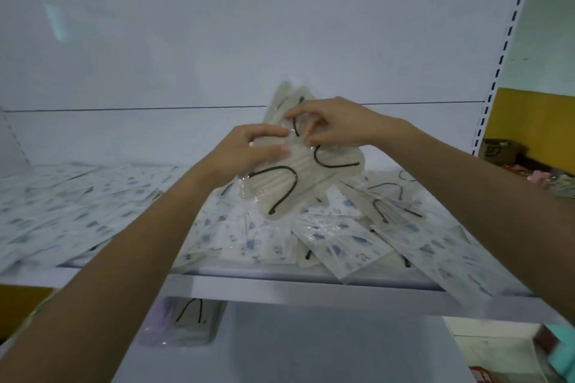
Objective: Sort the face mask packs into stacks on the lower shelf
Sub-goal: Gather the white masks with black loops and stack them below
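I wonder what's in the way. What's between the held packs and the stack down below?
The head view shows the upper shelf, strewn with printed packs, between the held packs and the lower stack.

The upper part of the beige packs [289,186] is covered by the left hand [249,151] and right hand [331,127] that grip them; their number cannot be counted. The printed packs [62,205] left of the left hand are smeared by blur, and their pattern cannot be read. Below the left forearm, a blurred stack [189,320] is cut across its top by the upper shelf [311,288]. Both forearms are cut off by the picture's edges. The clutter [557,180] far right of the right hand is too blurred to be named.
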A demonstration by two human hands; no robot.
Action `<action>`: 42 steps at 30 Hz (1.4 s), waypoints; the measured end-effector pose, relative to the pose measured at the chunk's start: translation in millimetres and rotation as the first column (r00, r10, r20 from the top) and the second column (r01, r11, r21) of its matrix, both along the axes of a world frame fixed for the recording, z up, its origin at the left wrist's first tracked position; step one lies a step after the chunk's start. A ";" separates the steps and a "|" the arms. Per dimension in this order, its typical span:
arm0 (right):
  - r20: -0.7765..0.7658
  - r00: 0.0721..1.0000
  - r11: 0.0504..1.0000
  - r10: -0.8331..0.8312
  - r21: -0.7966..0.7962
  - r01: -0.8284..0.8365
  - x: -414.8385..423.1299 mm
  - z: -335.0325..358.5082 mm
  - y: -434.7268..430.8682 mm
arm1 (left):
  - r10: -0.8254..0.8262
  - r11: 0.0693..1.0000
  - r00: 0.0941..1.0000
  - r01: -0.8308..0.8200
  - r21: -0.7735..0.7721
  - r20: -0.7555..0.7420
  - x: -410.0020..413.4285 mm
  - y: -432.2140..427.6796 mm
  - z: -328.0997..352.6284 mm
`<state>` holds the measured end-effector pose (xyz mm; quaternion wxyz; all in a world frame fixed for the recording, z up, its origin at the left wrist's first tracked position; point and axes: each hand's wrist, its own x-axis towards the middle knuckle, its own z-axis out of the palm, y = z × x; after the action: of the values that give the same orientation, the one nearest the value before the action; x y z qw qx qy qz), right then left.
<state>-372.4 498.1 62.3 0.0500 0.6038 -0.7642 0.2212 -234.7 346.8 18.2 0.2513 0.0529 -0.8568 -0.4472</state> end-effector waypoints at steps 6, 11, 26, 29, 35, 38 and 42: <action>0.120 0.959 0.744 -0.256 -0.609 0.275 4.8 -26.5 -16.2 | 0.216 0.955 0.913 -0.122 0.272 -0.347 4.0 -8.9 -19.1; 0.722 0.669 0.728 0.178 -0.554 0.404 13.7 -48.1 -21.1 | 0.226 0.948 0.894 -0.112 0.297 -0.387 5.5 -10.6 -27.5; 0.577 0.690 0.829 -0.437 -0.039 0.558 -41.2 -78.4 54.5 | 0.235 0.921 0.921 -0.108 0.375 -0.311 -27.5 -11.6 -48.4; 0.435 0.658 0.773 -0.614 0.164 0.613 -56.2 -89.9 59.3 | 0.232 0.917 0.924 -0.104 0.384 -0.303 -42.2 -7.3 -36.1; 0.055 0.390 0.391 -0.919 0.241 0.888 -73.8 -94.7 73.6 | 0.187 0.929 0.936 -0.070 0.363 -0.299 -73.5 7.1 -40.7; 0.077 0.329 0.336 -0.941 0.332 0.882 -77.3 -105.7 78.6 | 0.157 0.925 0.948 -0.043 0.377 -0.278 -91.7 20.0 -46.1; 0.227 0.382 0.423 -0.896 0.174 0.889 -85.4 -114.4 77.4 | 0.138 0.939 0.949 -0.034 0.342 -0.283 -108.2 29.8 -52.6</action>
<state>-457.8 575.5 -52.1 0.0434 0.0601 -0.9691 0.2354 -342.9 376.6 -34.4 0.3866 0.0632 -0.7170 -0.5766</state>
